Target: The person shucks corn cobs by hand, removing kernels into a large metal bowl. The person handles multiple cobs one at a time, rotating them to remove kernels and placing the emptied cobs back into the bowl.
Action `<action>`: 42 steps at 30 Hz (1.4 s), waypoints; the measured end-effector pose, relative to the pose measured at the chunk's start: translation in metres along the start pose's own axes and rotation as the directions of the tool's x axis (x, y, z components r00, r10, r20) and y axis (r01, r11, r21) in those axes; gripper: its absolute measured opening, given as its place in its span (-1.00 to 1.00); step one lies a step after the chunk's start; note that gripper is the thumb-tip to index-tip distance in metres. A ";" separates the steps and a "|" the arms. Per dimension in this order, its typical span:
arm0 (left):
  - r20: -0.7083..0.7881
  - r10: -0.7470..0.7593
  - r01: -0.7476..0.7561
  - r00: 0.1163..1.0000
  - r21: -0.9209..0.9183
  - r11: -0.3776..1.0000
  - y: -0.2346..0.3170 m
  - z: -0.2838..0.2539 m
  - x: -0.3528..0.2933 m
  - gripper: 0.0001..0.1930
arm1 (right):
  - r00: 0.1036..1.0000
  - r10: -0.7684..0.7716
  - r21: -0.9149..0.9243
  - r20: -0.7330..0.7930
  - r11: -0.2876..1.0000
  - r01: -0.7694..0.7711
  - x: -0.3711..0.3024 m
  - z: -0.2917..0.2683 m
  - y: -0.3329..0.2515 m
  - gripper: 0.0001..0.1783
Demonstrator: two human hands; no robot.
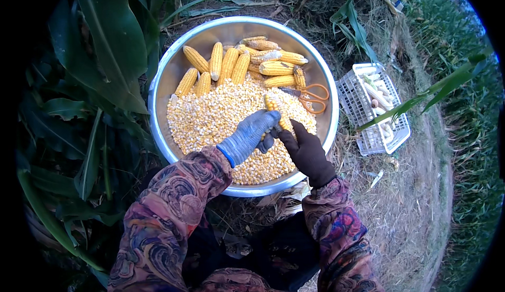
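Both my hands hold one yellow corn cob (272, 102) over a wide metal basin. My left hand (250, 136), in a grey-blue glove with a blue cuff, is closed around the cob's left side. My right hand (309, 152), in a dark brown glove, grips its lower right side; the palms hide part of the cob. Below them a heap of loose yellow and pale kernels (205, 121) fills most of the basin (322, 63). Several whole cobs (228, 64) lie along its far side. Orange-handled scissors (314, 99) rest at the right, their blades partly covered.
A white plastic basket (364, 129) with several pale stripped cobs (377, 94) stands right of the basin. Tall green corn leaves (113, 44) crowd the left side. One long leaf (421, 96) reaches in from the right, over the basket. Dry straw (402, 208) covers the ground.
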State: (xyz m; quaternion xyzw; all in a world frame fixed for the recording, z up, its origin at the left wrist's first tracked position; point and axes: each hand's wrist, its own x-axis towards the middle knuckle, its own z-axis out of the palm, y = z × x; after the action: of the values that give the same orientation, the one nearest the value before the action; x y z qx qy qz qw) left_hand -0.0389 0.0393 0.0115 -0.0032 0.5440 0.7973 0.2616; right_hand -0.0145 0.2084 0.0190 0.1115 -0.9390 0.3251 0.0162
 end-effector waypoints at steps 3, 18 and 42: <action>-0.027 -0.019 0.023 0.999 0.157 0.987 0.001 -0.002 0.003 -0.69 | 0.999 -0.035 -0.028 0.008 0.999 0.036 -0.001 0.001 0.003 -0.43; -0.035 0.020 -0.015 0.999 0.127 0.992 0.009 -0.002 -0.003 -0.64 | 0.998 -0.055 -0.016 -0.004 0.998 0.055 -0.002 -0.001 -0.003 -0.47; -0.023 0.095 -0.096 0.995 -0.028 0.995 -0.004 -0.020 0.007 -0.71 | 0.984 -0.166 0.000 -0.062 0.986 0.166 -0.001 0.002 0.002 -0.46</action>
State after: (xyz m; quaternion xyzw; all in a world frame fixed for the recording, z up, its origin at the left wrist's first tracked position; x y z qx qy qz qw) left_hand -0.0484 0.0258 -0.0023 0.0104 0.5348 0.8165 0.2171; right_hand -0.0141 0.2091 0.0162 0.1794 -0.9246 0.3283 0.0717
